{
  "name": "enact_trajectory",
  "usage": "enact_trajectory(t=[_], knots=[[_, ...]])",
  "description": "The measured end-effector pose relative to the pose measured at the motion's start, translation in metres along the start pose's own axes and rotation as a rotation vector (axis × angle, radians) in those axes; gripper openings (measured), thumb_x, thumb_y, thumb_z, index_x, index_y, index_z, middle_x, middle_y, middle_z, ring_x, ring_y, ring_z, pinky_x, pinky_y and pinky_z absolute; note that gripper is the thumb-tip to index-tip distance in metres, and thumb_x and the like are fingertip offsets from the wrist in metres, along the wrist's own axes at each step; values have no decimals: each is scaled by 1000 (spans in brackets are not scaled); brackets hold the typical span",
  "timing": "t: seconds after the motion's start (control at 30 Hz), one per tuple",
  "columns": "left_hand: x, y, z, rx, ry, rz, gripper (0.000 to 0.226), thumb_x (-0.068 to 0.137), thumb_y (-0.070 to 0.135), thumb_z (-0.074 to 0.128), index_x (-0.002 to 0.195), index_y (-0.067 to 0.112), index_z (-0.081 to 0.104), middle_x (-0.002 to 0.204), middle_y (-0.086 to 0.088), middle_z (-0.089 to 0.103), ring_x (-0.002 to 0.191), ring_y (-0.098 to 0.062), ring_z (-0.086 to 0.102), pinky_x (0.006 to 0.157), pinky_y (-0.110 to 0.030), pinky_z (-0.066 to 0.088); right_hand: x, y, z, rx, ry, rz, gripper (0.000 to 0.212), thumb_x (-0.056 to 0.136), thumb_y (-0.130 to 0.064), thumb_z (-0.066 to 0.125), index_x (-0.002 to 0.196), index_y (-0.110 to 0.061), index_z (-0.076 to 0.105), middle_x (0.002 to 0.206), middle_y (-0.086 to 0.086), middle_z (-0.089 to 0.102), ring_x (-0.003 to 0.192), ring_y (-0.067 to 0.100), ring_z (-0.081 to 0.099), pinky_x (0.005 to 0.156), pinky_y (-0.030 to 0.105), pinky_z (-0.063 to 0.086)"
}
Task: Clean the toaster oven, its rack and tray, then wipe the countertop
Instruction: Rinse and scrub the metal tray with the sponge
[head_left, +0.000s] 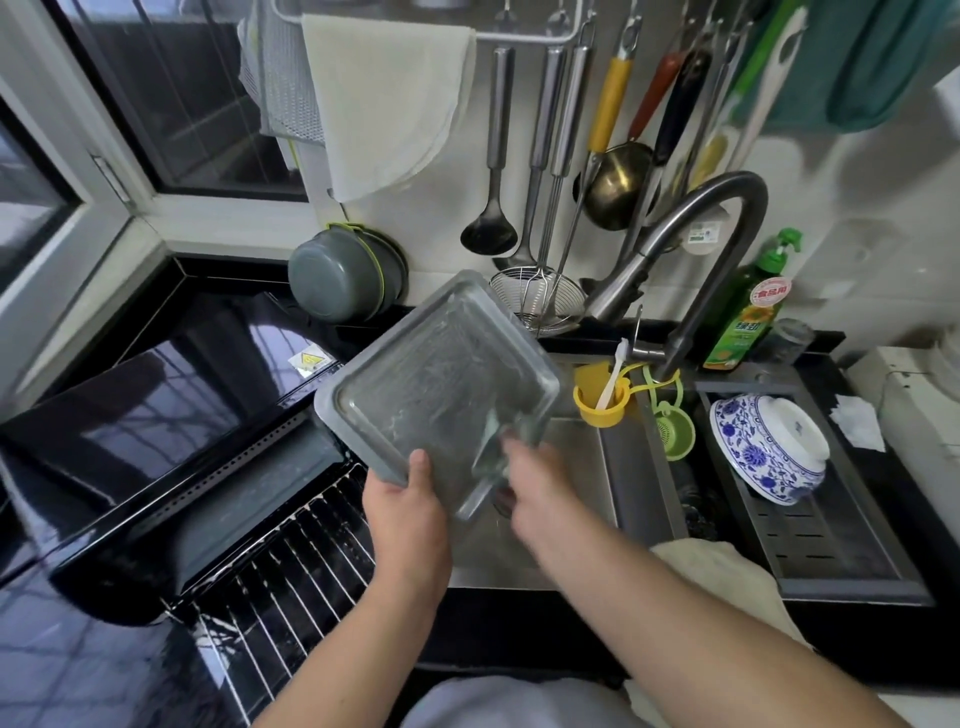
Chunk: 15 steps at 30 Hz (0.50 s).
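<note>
Grey tray (436, 379) tilts over the sink (613, 467). Left hand (408, 501) grips its edge at 7 o'clock. Right hand (535, 480) at 5 o'clock is blurry; its grip is unclear.

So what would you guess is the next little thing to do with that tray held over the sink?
Probably keep scrubbing toward the tray's far corner. The left hand grips the near edge of the grey baking tray, tilted over the sink, while the blurred right hand presses something against its near corner; I cannot tell what. Pale streaks cover the tray's surface, so it looks unfinished.
</note>
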<state>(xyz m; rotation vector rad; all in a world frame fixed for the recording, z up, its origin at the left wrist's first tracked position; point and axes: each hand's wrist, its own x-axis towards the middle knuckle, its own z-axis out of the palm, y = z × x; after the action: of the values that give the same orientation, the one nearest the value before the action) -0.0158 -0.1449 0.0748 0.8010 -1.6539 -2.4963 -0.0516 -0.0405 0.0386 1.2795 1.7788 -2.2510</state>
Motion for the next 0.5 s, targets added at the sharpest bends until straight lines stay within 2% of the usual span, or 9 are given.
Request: enact_trajectory(t=[0.07, 0.13, 0.2, 0.23, 0.33, 0.37, 0.43, 0.47, 0.5], knots=[[1, 2, -4, 56, -22, 23, 14, 107, 13, 53, 117, 13, 63, 107, -6, 76, 92, -19, 76, 69, -25, 59, 26, -27, -11, -11, 73, -11, 34, 89, -48, 66, 100, -16, 64, 95, 7, 71, 85, 29, 71, 77, 53, 61], [1, 5, -1, 66, -30, 40, 16, 107, 13, 53, 120, 11, 63, 107, -5, 76, 89, -15, 76, 68, -22, 60, 30, -39, -14, -9, 137, -7, 41, 92, -53, 60, 106, -15, 63, 97, 6, 68, 87, 27, 69, 79, 50, 61], [3, 4, 7, 20, -9, 25, 20, 107, 11, 52, 124, 7, 61, 110, -11, 75, 89, -18, 76, 71, -25, 62, 6, -29, -4, -66, 116, -72, 29, 96, -40, 59, 111, -15, 62, 99, 5, 68, 90, 25, 67, 82, 44, 58], [5, 2, 11, -22, 13, -5, 21, 107, 11, 51, 125, 4, 60, 113, -16, 74, 90, -22, 75, 74, -30, 63, -10, -17, 2, -96, 49, -85, 20, 97, -29, 60, 112, -15, 61, 100, 5, 68, 89, 23, 67, 80, 40, 58], [9, -2, 20, -152, 69, -119, 22, 108, 10, 49, 123, -2, 60, 110, -23, 73, 92, -32, 73, 82, -43, 62, -43, 17, 14, -149, -129, -16, 18, 91, -4, 59, 106, -13, 62, 91, 2, 70, 76, 12, 66, 57, 20, 53], [8, -3, 20, -180, 57, -150, 21, 108, 10, 49, 121, 0, 61, 104, -20, 75, 88, -30, 75, 80, -42, 63, -35, 18, 14, -146, -116, -16, 17, 89, -3, 60, 104, -11, 64, 91, 4, 71, 75, 14, 67, 58, 21, 55], [5, -6, 13, -114, 32, -184, 19, 108, 11, 50, 116, 2, 64, 94, -13, 76, 79, -25, 75, 72, -38, 64, -8, 1, 7, -116, -15, -40, 15, 88, -12, 65, 103, -12, 65, 98, 10, 72, 85, 25, 69, 76, 38, 60], [2, -9, 8, -79, 21, -201, 18, 108, 13, 51, 115, 3, 64, 93, -12, 77, 80, -27, 76, 73, -40, 63, 10, -14, 0, -106, 63, -55, 15, 90, -18, 67, 104, -14, 65, 100, 9, 71, 89, 27, 69, 83, 43, 59], [-1, -14, 4, -68, 5, -226, 19, 108, 14, 51, 115, 3, 64, 94, -13, 78, 83, -30, 76, 75, -43, 63, 23, -30, -9, -92, 126, -55, 20, 93, -23, 68, 109, -13, 63, 102, 8, 69, 91, 26, 67, 86, 43, 57]])
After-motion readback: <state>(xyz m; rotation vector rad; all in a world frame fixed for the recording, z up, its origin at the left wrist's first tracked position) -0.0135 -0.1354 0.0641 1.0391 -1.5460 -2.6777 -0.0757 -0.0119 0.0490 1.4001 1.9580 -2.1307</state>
